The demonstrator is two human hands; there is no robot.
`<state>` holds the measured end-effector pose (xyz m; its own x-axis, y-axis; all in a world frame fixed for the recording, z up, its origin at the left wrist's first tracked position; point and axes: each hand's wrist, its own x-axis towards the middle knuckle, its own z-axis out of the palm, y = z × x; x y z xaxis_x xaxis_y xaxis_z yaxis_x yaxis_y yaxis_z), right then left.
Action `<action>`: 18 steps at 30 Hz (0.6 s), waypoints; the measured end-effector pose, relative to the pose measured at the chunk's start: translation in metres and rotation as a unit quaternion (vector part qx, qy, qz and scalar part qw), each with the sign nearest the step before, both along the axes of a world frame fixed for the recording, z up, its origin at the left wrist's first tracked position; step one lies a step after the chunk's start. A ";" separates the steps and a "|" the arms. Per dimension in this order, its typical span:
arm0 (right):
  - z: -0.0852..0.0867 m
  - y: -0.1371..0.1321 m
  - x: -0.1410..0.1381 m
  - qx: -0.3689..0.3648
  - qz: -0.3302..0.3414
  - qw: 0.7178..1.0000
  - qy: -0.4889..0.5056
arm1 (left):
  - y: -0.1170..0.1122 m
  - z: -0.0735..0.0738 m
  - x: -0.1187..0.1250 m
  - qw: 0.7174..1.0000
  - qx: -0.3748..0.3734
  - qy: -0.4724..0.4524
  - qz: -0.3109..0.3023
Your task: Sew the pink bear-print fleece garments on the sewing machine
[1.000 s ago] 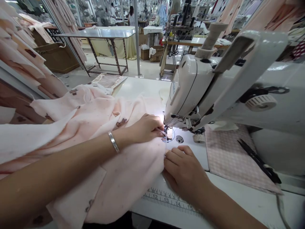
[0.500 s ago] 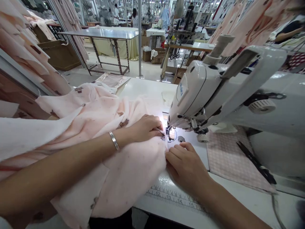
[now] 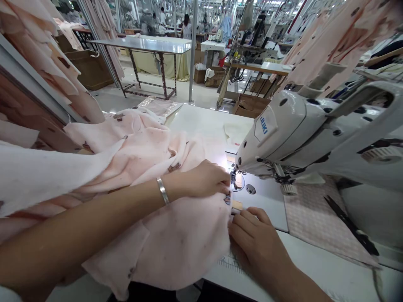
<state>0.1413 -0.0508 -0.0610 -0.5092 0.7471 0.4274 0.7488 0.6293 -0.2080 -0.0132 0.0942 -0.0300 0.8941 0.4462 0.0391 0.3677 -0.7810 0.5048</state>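
Pale pink printed fabric [image 3: 185,235] spreads over the left of the table, its right edge running up to the needle area of a white sewing machine [image 3: 283,130]. Close beside the presser foot [image 3: 233,178], my left hand [image 3: 209,179] is closed on the fabric near that edge, a silver bracelet on its wrist. Lower down, my right hand [image 3: 256,235] has its fingers curled at the same edge, gripping it; the thumb is largely hidden. A lamp lights the cloth at the needle.
Black scissors [image 3: 351,224] lie on pink checked cloth [image 3: 315,214] at the right. A printed ruler scale [image 3: 234,265] runs along the table's front. More pink fabric hangs at both sides. Behind stand a metal table [image 3: 145,44] and a cardboard box [image 3: 250,105].
The view has shifted, so the scene sits further right and the machine lower. My right hand has slid down the fabric edge, away from the needle; my left hand stays beside the presser foot.
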 end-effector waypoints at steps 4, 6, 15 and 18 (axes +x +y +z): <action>0.002 -0.001 0.002 -0.010 -0.007 1.000 0.009 | 0.000 0.002 0.015 0.998 0.035 0.051 0.022; 0.004 -0.001 0.005 -0.014 -0.011 1.000 0.010 | -0.004 0.001 0.021 0.991 0.099 0.072 0.044; 0.001 0.003 0.017 -0.033 -0.002 0.999 -0.001 | -0.028 -0.018 0.017 0.986 0.160 0.010 0.046; 0.003 0.006 0.021 -0.036 0.003 0.999 -0.019 | -0.039 -0.019 0.003 0.989 0.144 0.000 0.013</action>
